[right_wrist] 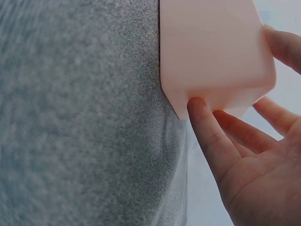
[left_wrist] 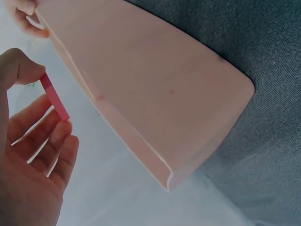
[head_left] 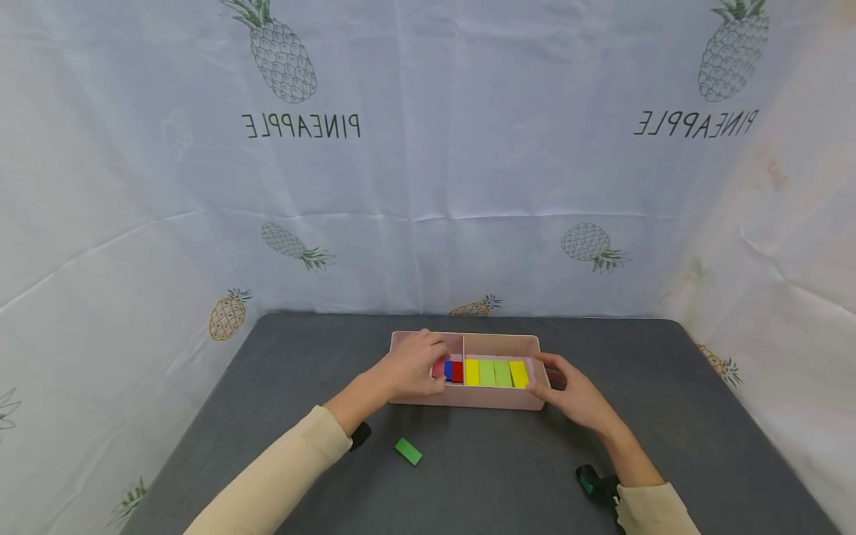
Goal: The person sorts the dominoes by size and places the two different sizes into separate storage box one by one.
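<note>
My left hand [head_left: 416,362] is over the left compartment of a pale pink two-part box [head_left: 468,397]. It pinches a pink block [left_wrist: 55,98] between thumb and fingers, above the box rim in the left wrist view. Below that hand, a blue block [head_left: 449,370] and a red block [head_left: 458,371] stand in the left compartment, partly hidden by the fingers. Several yellow and light green blocks [head_left: 494,373] line the right compartment. At the box's right end my right hand [head_left: 571,394] grips the corner, its thumb at the near wall and its fingers against the end wall.
A green block [head_left: 408,451] lies on the dark grey table [head_left: 481,475] in front of the box. A white cloth [head_left: 428,171] with pineapple prints hangs behind and around the table. Dark straps [head_left: 595,483] sit at the wrists.
</note>
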`<state>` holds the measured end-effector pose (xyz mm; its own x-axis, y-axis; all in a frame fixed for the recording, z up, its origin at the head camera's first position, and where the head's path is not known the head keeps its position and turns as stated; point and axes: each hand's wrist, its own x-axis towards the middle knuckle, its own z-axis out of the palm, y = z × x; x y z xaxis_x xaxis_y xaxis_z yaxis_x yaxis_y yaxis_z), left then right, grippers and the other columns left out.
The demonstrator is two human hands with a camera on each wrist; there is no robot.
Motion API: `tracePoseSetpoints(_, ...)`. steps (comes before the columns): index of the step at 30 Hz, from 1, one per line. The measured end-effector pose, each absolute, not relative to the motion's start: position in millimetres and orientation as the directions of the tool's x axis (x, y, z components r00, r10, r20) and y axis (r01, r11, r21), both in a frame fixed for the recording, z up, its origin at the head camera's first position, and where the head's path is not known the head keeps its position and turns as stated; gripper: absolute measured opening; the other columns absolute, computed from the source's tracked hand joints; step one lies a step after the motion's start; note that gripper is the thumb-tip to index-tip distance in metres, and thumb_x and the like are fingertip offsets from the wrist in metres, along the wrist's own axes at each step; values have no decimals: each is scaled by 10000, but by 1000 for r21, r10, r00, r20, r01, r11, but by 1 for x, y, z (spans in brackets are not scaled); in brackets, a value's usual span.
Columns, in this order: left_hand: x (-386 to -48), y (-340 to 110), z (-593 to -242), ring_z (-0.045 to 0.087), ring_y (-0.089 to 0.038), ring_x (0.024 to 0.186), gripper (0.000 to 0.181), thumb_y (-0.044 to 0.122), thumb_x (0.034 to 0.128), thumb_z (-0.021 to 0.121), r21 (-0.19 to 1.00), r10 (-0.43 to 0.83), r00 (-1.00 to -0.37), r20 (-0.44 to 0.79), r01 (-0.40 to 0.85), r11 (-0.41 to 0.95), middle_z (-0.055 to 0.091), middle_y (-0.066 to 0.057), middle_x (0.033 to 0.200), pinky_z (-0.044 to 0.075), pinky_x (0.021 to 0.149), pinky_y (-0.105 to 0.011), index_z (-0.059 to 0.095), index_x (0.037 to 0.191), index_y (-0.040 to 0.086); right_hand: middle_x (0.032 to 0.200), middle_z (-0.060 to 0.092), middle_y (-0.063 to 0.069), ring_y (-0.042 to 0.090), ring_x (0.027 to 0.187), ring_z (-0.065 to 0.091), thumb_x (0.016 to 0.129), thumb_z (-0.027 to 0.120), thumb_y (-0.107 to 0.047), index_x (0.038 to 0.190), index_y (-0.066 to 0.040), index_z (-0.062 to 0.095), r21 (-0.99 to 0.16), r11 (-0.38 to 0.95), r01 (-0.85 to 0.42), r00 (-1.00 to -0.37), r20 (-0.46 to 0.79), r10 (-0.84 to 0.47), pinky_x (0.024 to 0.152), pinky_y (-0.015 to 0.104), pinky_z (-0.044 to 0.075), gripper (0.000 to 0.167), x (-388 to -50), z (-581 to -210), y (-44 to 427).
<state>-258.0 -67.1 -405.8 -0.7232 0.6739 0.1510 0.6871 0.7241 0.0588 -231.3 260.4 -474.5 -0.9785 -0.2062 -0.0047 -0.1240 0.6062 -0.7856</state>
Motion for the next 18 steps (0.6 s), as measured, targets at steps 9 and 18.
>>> tracePoseSetpoints(9,-273,-65,-410,533,-212,1016,344,274,858,731,16,651,-754,92,654,756,644,-28,1161,503,907,-366,707,1163,115,1562,370,238,479,1335,464,958,704,-415,1547,-79,372,-788,605,-115,-979,-13,-203,984,624,463,755,-232,-474,261)
tracePoseSetpoints(18,-286,-64,-421,524,-208,1034,387,278,851,749,49,605,-796,22,605,795,637,-18,1170,495,956,-395,701,1205,131,1559,378,230,462,1327,478,957,703,-421,1545,-91,379,-793,600,-107,-979,-20,-202,974,605,477,748,-233,-475,261)
